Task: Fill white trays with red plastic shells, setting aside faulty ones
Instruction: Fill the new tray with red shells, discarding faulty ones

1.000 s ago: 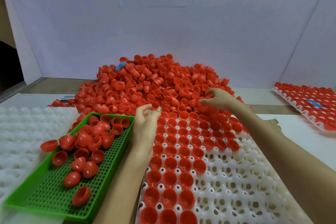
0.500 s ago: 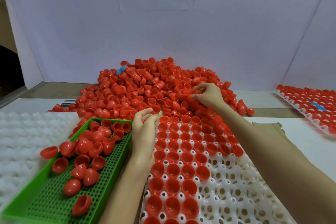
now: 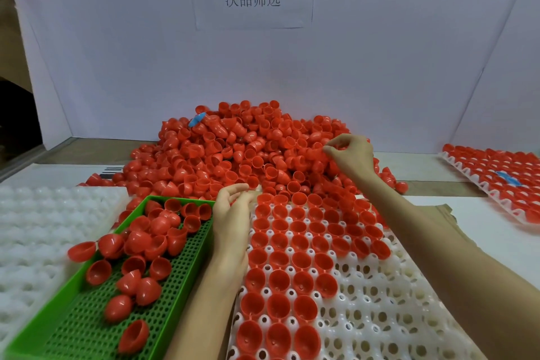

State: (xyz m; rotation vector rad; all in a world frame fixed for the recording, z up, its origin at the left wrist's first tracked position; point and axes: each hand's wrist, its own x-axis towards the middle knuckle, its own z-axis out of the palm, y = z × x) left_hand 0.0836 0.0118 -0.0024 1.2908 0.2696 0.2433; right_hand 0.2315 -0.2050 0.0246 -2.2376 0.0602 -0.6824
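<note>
- Heaping up at 12 o'clock on the work surface, loose red dome-shaped plastic shells (image 3: 233, 155) form a broad pile against a white backdrop.
- A white moulded plastic tray with round sockets (image 3: 380, 316) lies at the pile's 6 o'clock. Shells sit mouth-up in its far rows and its 9 o'clock columns.
- The right hand (image 3: 350, 155) is at the pile's 3 o'clock edge, thumb and fingertips pinched round one red shell (image 3: 336, 145).
- The left hand (image 3: 233, 213) lies by the tray's 10 o'clock corner with its fingers loosely curled toward the pile. Whether they grip anything cannot be told.
- A green perforated plastic tray (image 3: 73, 330) sits just beside the white tray at 9 o'clock, and shells lie tumbled in it.
- A second white moulded tray (image 3: 35, 228) lies further out at 9 o'clock.
- A shell-filled white tray (image 3: 455, 164) lies well apart at 3 o'clock.
- A white paper sign with printed characters (image 3: 251, 17) hangs at 12 o'clock.
</note>
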